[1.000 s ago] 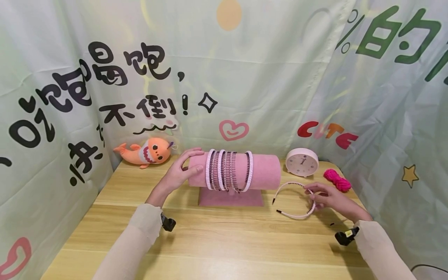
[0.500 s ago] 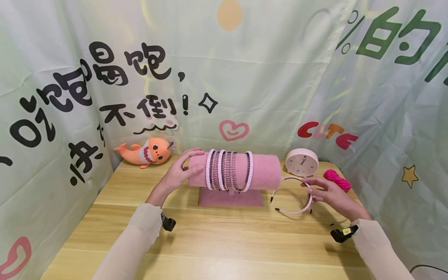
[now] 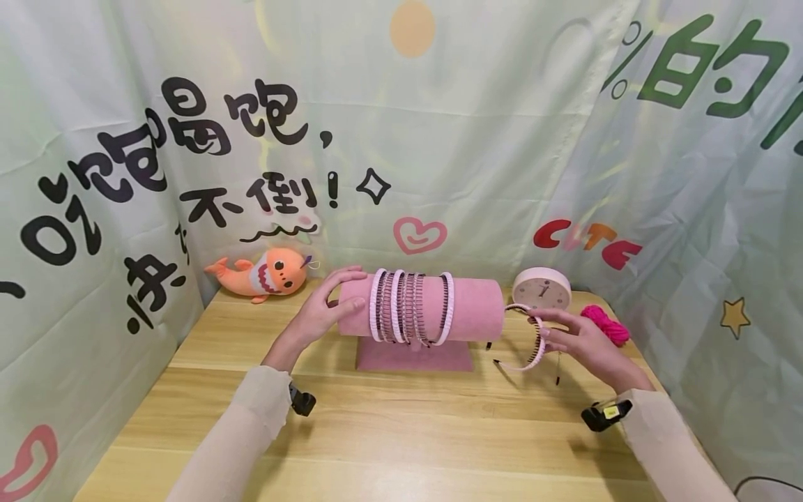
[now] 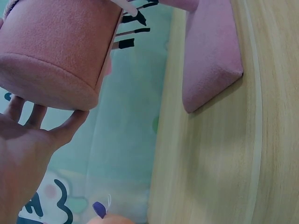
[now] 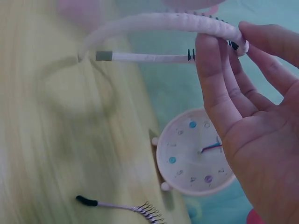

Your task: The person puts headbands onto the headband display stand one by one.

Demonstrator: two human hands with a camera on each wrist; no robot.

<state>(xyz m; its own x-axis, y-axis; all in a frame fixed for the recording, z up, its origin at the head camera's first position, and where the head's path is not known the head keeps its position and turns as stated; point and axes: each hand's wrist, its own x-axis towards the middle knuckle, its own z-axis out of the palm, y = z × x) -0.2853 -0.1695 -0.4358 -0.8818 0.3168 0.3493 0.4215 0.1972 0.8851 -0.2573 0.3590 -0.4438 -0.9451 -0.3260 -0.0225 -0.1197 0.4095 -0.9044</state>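
Note:
A pink plush headband stand [image 3: 479, 307], a horizontal roll on a flat base, stands on the wooden table with several white and dark toothed headbands [image 3: 398, 307] around it. My left hand [image 3: 318, 312] grips the roll's left end, thumb in front and fingers behind. In the left wrist view, its fingertips touch the roll's end face [image 4: 46, 86]. A pale pink toothed headband [image 3: 538, 352] is pinched between my right hand's [image 3: 580, 345] thumb and fingers, beside the roll's right end. In the right wrist view, this headband [image 5: 159, 22] hangs above the table, its open ends toward the stand.
Another toothed headband [image 5: 117, 206] lies on the table under my right hand. Behind it stand a round pink clock [image 3: 542, 287] and a bright pink yarn bundle [image 3: 605, 324]. An orange shark plush [image 3: 266, 273] sits at the back left. Printed cloth [image 3: 489, 174] hangs behind the table.
My right hand has lifted the pale pink headband up and left, closer to the stand's right end, turning it more edge-on. The left hand stays on the roll.

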